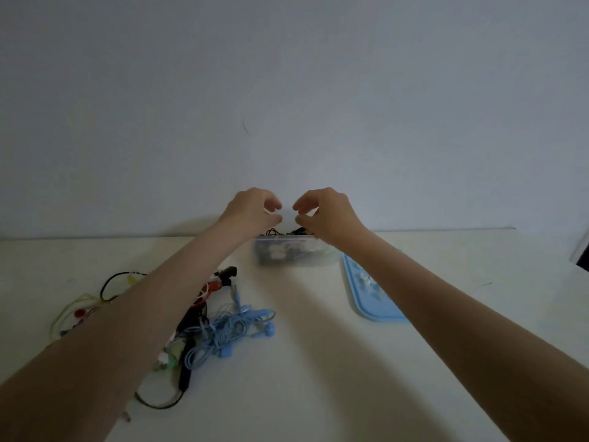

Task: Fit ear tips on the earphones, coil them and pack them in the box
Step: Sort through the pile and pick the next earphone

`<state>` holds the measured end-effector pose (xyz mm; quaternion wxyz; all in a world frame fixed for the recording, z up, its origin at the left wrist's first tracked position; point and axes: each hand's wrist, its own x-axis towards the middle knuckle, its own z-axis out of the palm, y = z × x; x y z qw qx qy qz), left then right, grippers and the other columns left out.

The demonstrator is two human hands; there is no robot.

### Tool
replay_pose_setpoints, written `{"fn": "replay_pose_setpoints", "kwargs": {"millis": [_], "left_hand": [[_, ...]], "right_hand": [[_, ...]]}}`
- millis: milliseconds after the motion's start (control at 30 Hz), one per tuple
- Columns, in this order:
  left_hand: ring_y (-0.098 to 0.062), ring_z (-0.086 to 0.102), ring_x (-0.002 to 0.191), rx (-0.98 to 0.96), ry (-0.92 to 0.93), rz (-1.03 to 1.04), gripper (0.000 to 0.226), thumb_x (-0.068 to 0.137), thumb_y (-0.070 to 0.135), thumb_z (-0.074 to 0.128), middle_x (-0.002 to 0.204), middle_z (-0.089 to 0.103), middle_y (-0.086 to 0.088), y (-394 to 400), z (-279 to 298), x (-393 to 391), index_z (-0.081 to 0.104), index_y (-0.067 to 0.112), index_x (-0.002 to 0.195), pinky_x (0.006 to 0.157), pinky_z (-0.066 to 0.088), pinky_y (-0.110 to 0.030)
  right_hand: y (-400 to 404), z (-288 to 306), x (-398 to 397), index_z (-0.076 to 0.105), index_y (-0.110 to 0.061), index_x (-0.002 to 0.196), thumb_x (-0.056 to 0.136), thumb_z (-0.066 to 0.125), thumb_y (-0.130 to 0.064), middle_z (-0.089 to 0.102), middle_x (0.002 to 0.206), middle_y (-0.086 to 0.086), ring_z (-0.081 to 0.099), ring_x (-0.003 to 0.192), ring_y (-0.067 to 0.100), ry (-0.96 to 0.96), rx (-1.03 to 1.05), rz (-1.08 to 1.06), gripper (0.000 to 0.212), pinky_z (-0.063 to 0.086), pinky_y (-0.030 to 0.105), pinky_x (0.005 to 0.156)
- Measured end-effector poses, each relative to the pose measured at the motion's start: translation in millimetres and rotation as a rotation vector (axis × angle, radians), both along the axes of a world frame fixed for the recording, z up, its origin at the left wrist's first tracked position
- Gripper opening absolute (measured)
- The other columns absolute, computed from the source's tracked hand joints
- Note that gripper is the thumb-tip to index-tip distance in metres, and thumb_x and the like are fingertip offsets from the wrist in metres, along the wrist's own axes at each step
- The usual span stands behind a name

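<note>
Two bare forearms reach forward across a pale, smooth table [318, 362], with a broad strip of bare tabletop lying between them. Under and beside the left forearm sprawls a tangled heap of earphones [204, 317]: light blue cables at its right, black, red and yellow-green ones to the left, a black loop reaching toward the near edge. Right of centre, a light blue flat plastic lid [366, 298] lies partly under the right forearm, with small white pieces on it. Farther back, a clear plastic box [293, 255] stands by the table's far edge against the plain grey wall [287, 90], black cable poking above its rim. Above it, the left hand [251, 208] and right hand [325, 212] hover with fingers curled, tips nearly meeting; whether they pinch anything cannot be told.
</note>
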<state>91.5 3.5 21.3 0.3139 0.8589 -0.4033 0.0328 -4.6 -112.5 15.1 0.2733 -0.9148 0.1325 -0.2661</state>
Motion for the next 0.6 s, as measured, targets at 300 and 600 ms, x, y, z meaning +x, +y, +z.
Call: {"fn": "replay_pose_setpoints", "kwargs": {"millis": [300, 600], "left_hand": [[-0.013, 0.062, 0.091, 0.588, 0.074, -0.216, 0.025, 0.080, 0.034, 0.069, 0.098, 0.068, 0.003, 72, 1, -48, 0.063, 0.021, 0.100, 0.082, 0.046, -0.026], [-0.008, 0.059, 0.073, 0.201, 0.235, -0.236, 0.022, 0.082, 0.015, 0.068, 0.094, 0.063, 0.000, 85, 0, -65, 0.058, 0.020, 0.101, 0.062, 0.047, -0.018]], "right_hand": [[66, -47, -41, 0.066, -0.015, 0.110, 0.080, 0.071, -0.030, 0.067, 0.105, -0.001, 0.058, 0.087, 0.007, 0.461, -0.067, 0.380, 0.034, 0.042, 0.017, 0.078], [55, -25, -66, 0.067, -0.003, 0.087, 0.086, 0.061, -0.003, 0.063, 0.071, 0.004, 0.064, 0.062, 0.013, -0.032, 0.622, 0.281, 0.005, 0.056, 0.026, 0.072]]}}
